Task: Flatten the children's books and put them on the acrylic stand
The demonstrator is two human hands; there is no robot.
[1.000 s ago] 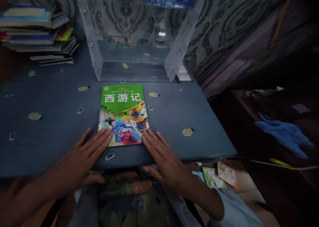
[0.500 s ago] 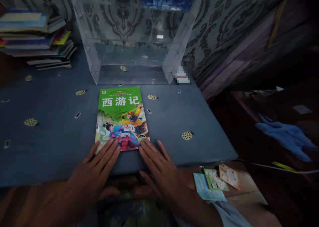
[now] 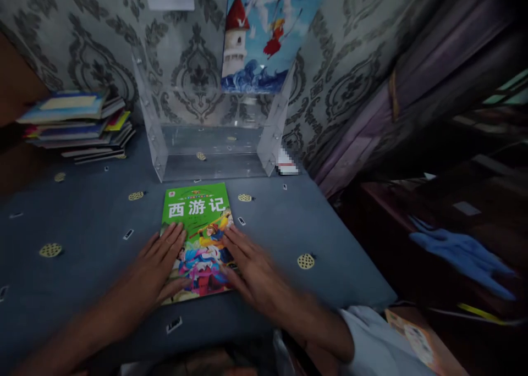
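A green picture book [image 3: 202,222] with large white Chinese characters and colourful figures lies flat on the blue-grey tablecloth [image 3: 272,293], cover up. My left hand [image 3: 159,266] rests on the book's left side, fingers stretched forward and thumb over the lower cover. On the right side lies my right hand [image 3: 251,266], its fingers straight along the edge and partly on the cover. Neither hand is wrapped round anything. Just behind the book stands a clear acrylic rack [image 3: 214,167].
A book with a red-roofed tower [image 3: 251,40] sits high in the rack. At the back left is a stack of books [image 3: 82,126]. A blue cloth-like item [image 3: 457,255] lies off to the right, past the table edge. A purple curtain [image 3: 355,134] hangs at the right.
Both hands have slid forward from the book's lower edge to its sides. The view has tilted up, so more of the rack and its tower book shows.
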